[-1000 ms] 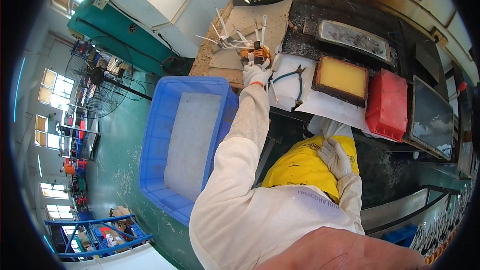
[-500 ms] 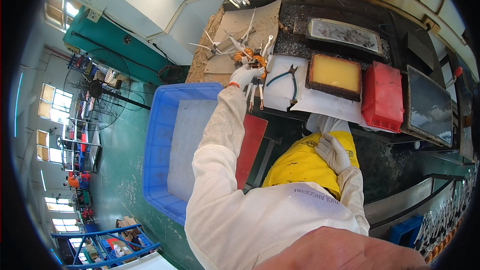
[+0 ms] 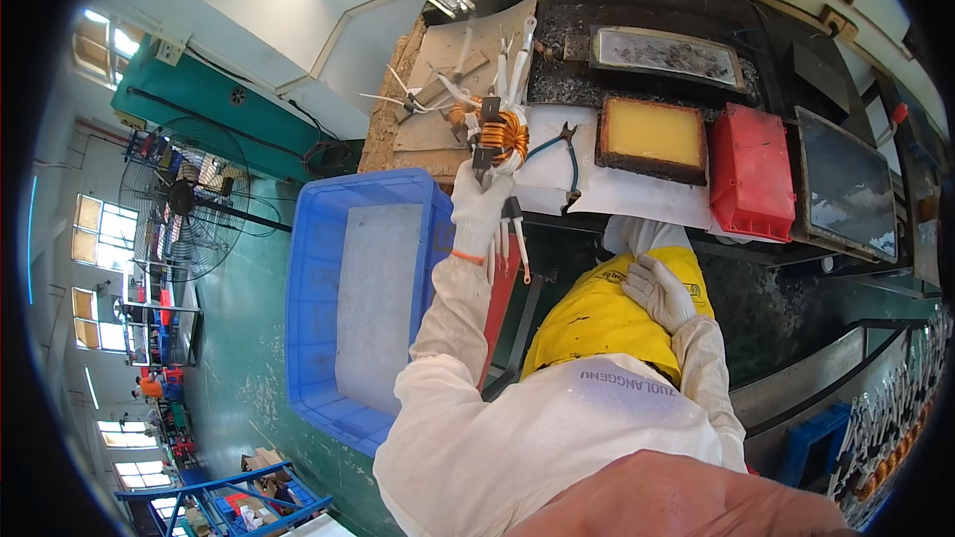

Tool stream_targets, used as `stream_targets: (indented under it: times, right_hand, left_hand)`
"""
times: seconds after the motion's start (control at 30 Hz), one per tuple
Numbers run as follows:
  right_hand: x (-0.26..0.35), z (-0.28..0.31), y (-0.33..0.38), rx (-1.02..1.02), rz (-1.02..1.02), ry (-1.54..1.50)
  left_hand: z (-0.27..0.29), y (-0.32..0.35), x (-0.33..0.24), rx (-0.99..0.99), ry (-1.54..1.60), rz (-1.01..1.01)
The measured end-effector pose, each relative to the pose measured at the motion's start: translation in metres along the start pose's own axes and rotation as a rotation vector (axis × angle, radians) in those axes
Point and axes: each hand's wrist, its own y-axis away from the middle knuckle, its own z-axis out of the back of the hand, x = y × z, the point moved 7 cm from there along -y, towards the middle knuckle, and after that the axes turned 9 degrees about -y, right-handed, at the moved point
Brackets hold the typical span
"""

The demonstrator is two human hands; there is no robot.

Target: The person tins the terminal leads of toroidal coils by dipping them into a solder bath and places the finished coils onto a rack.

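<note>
1. The coil [image 3: 510, 136] is held up at the front edge of the bench [image 3: 381, 144] by the left hand [image 3: 477, 201], which is closed about its near side; the fingertips are partly hidden.
2. The weight is best borne by the wound body, as is done here, so that no strain is put on the leads.
3. The upper leads [image 3: 517, 70] point away over the bench, while the lower leads [image 3: 523, 257] hang below the hand, past the bench edge; these should be guarded from snagging there.
4. The pliers [image 3: 573, 171] lie on the sheet [image 3: 637, 204] just right of the coil. Whether one handle is touched cannot be told, so a clear gap should be made before any turning.
5. The tray [image 3: 652, 169] of yellow material is best given a wide berth; whether that is molten or set cannot be told.
6. The right hand [image 3: 659, 293] is laid flat on the yellow cloth [image 3: 577, 318], fingers extended, with nothing seen in it; steadying could be lent by it.
7. Leads should be lifted clear of the bin [image 3: 310, 278] at lower left.
</note>
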Motion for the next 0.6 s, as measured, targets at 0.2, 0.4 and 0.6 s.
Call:
stream_targets:
  times: [0.2,0.4,0.6]
  right_hand:
    - [0.011,-0.007,0.011,0.153,0.042,0.084]
    - [0.103,-0.043,0.063,0.227,0.454,0.215]
    - [0.232,-0.057,0.178,0.397,0.889,0.221]
  left_hand:
    - [0.01,0.053,-0.063,-0.073,-0.093,-0.305]
    - [0.001,0.107,-0.13,-0.06,-0.21,-0.906]
    - [-0.073,0.157,-0.147,0.362,-0.361,-1.275]
